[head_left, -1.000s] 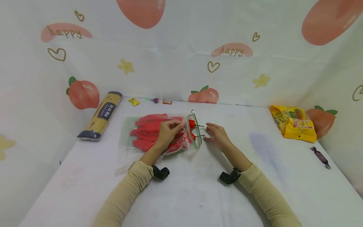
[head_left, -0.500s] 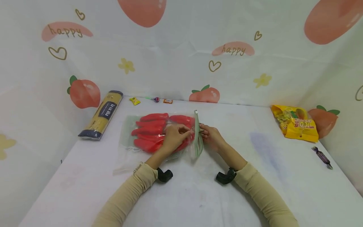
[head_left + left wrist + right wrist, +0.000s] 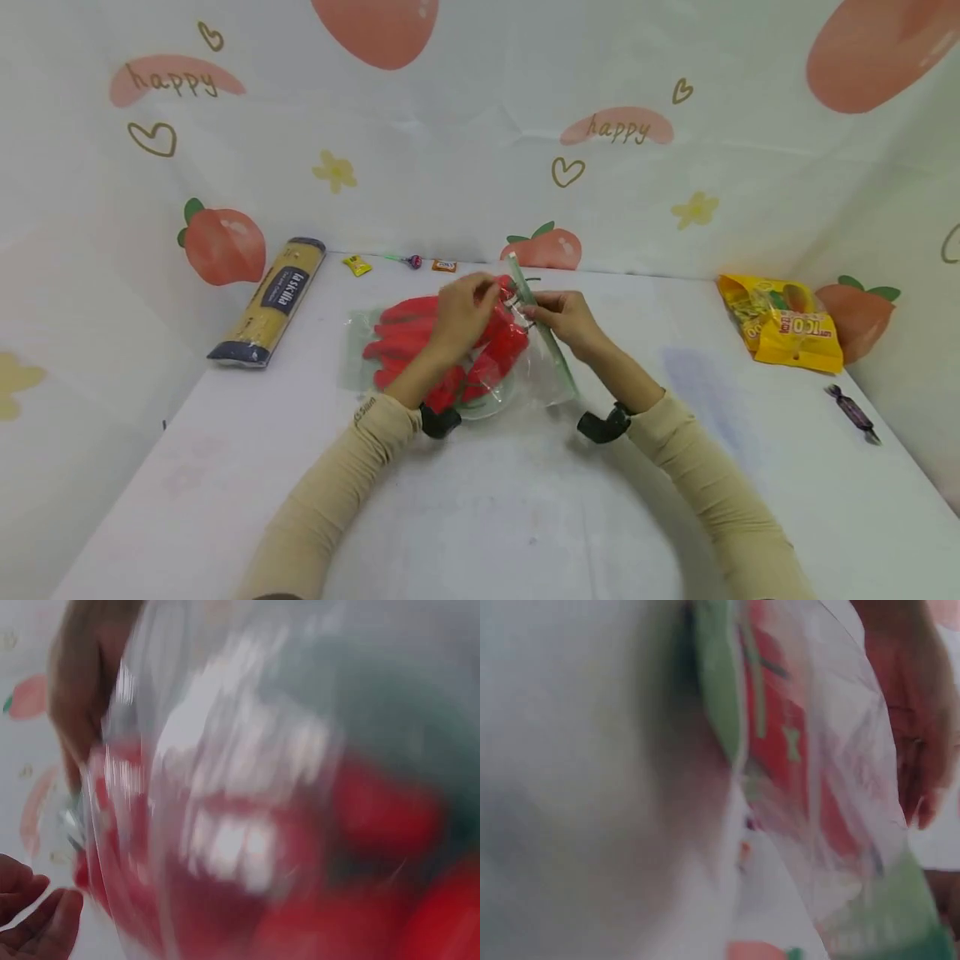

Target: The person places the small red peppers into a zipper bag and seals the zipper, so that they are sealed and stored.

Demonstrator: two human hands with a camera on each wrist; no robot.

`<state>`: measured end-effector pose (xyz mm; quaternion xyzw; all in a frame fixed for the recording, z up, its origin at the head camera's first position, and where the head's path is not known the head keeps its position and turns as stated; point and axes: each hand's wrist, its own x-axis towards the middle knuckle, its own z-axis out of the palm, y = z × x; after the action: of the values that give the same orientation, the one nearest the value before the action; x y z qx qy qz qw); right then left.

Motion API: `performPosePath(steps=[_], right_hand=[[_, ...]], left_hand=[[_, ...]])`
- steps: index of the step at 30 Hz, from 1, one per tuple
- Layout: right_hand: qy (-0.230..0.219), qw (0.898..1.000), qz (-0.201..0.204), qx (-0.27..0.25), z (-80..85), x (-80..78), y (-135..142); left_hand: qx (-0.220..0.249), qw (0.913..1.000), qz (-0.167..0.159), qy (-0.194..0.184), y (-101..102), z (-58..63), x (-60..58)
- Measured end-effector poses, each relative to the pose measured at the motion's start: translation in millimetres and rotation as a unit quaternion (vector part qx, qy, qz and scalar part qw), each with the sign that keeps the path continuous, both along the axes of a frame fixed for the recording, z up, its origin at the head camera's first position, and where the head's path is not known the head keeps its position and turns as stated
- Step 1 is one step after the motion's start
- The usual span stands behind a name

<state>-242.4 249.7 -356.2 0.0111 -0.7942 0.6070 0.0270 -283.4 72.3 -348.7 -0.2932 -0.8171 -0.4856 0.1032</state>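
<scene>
A clear zip bag (image 3: 551, 346) with a green strip along its mouth holds several long red peppers (image 3: 408, 312) with green stems. My left hand (image 3: 461, 315) pinches the bag's film near the mouth, over the peppers. On the other side, my right hand (image 3: 572, 321) grips the green-edged mouth between thumb and fingers. The mouth end is raised and slanted, while the far-left end lies low near the table. One stem (image 3: 532, 279) pokes past the strip at the top. Red peppers (image 3: 292, 847) show blurred through shiny film in the left wrist view.
A spaghetti pack (image 3: 270, 300) lies at the back left. Along the back edge are a yellow candy (image 3: 357, 265), a lollipop (image 3: 412, 261) and an orange-wrapped sweet (image 3: 444, 265). A yellow candy bag (image 3: 783, 325) and a dark wrapped candy (image 3: 853, 412) lie at the right.
My right hand has come in from beside the bag and taken its mouth edge. Both hands have lifted that end up and away from me, and the green strip has tilted.
</scene>
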Motion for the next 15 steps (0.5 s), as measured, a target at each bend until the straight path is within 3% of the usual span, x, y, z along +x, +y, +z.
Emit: performPosePath(steps=[3,7,10,12,15], right_hand=[[0.06,0.993,0.065,0.077,33.7,-2.8,11],[0.118,0.971,0.147,0.149,80.2,-4.3,19],[0.148,0.954,0.166,0.199,113.1,-3.0,25],[0.158,0.949,0.145,0.229,134.2,-0.9,28],[0.152,0.951,0.093,0.252,164.5,5.9,33]], left_hand=[[0.021,0.9977,-0.043,-0.047,-4,23.7,-31.9],[0.07,0.9817,-0.134,-0.116,-12,50.3,-62.1],[0.167,0.9644,-0.156,-0.133,-16,68.1,-68.3],[0.234,0.9516,-0.152,-0.129,-20,81.3,-65.9],[0.305,0.9331,-0.153,-0.114,-27,103.5,-56.3]])
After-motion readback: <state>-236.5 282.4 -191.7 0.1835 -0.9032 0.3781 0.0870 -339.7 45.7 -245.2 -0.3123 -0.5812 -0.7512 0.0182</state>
